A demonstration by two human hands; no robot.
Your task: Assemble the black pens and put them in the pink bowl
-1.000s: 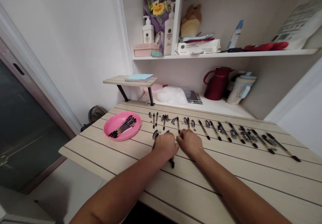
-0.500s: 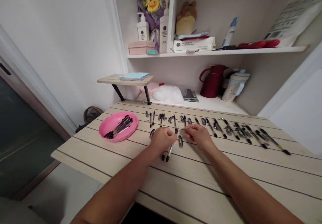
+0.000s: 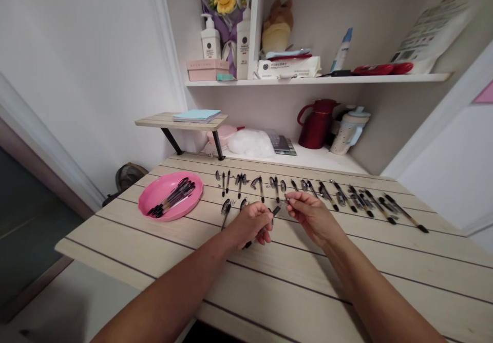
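My left hand [image 3: 252,224] is closed around a black pen [image 3: 276,210], its uncapped front end slanting up to the right. Close by that end, my right hand [image 3: 311,215] pinches thumb and forefinger together on something tiny that I cannot make out. Behind both hands runs a row of uncapped pens [image 3: 261,189] with loose clear-and-black caps [image 3: 283,185] among them. More of these pens [image 3: 406,213] reach toward the right side of the table. Left of my left hand lie another cap [image 3: 225,207] and a pen, partly hidden by the hand.
A pink bowl [image 3: 143,199] with several capped pens [image 3: 173,199] stands at the left of the slatted table [image 3: 308,281]. Behind it rises a small riser shelf [image 3: 154,120]. A red jug [image 3: 318,125] and a pale cup [image 3: 347,132] stand at the back.
The pen in my left hand has tilted from steep to slanting right. My right hand has come nearer to its front end. The whole view has shifted slightly.
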